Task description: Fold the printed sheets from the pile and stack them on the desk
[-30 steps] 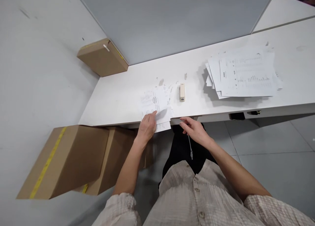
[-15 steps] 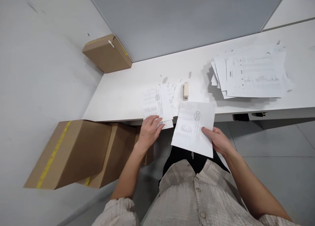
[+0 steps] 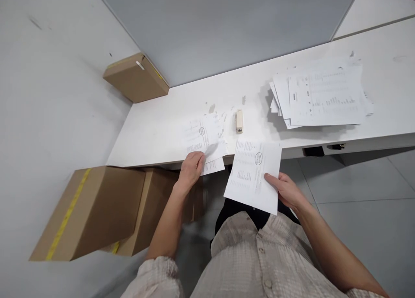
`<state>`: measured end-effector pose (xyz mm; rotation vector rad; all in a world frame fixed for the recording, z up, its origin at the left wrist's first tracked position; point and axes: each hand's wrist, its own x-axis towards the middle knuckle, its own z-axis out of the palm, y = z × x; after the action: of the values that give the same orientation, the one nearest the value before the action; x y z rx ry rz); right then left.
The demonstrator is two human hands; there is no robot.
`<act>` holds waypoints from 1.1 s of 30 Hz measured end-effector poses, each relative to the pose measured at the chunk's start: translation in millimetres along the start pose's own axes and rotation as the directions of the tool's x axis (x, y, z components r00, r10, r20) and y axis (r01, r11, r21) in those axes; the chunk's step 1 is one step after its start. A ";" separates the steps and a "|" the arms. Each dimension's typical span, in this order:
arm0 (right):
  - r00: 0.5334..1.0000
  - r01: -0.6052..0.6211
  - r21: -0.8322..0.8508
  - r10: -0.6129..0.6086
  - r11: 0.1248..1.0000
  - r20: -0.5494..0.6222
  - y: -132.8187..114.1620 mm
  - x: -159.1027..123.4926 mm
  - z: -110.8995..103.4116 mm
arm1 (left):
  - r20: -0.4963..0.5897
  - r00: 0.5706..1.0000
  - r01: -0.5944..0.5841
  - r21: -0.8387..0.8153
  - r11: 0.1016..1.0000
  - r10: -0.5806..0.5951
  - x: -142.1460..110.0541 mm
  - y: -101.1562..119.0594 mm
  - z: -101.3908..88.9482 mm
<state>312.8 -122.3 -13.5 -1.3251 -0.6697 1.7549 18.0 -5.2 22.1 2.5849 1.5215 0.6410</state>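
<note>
My right hand (image 3: 285, 190) grips a printed white sheet (image 3: 253, 174) by its right edge and holds it over my lap, just in front of the desk edge. My left hand (image 3: 190, 169) rests at the near edge of the white desk (image 3: 155, 129), its fingers curled on the lifted corner of a small stack of printed papers (image 3: 204, 138). A small beige stapler (image 3: 239, 121) lies on the desk just beyond the held sheet.
A larger fanned pile of printed sheets (image 3: 320, 97) lies at the desk's right. A grey partition (image 3: 220, 25) backs the desk. One cardboard box (image 3: 136, 77) sits at the far left corner, and two more boxes (image 3: 97, 207) stand under the desk on the left.
A second ago my right hand was empty at the desk edge; it now holds a printed sheet. My left hand's fingers have curled on the stack's corner.
</note>
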 end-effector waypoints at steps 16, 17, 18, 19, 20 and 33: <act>0.994 0.095 0.091 -0.090 0.991 -0.062 -1.2 13.2 9.7 | 0.072 0.832 -0.518 -0.254 0.817 0.550 -42.2 110.5 13.0; 0.991 0.112 0.074 -0.106 0.991 -0.083 0.4 13.4 8.5 | 0.080 0.848 -0.485 -0.280 0.829 0.523 -42.3 108.5 14.2; 0.988 0.120 0.061 -0.113 0.991 -0.103 2.1 13.2 7.0 | 0.082 0.880 -0.426 -0.300 0.854 0.467 -42.0 105.6 15.3; 0.986 0.123 0.051 -0.116 0.991 -0.116 3.5 12.3 5.3 | 0.082 0.922 -0.337 -0.314 0.888 0.379 -41.4 102.1 16.5; 0.986 0.123 0.042 -0.117 0.992 -0.119 4.5 10.8 3.6 | 0.081 0.962 -0.221 -0.326 0.919 0.261 -40.4 98.4 17.9; 0.743 0.616 -0.324 -0.666 0.718 -0.064 -81.1 4.6 2.2 | -0.195 0.948 -0.042 -0.861 0.506 -0.252 46.4 121.2 -6.1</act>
<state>333.8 -75.7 49.7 -1.2047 -1.1536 0.9787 134.5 -27.9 75.0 1.6299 0.9627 1.3917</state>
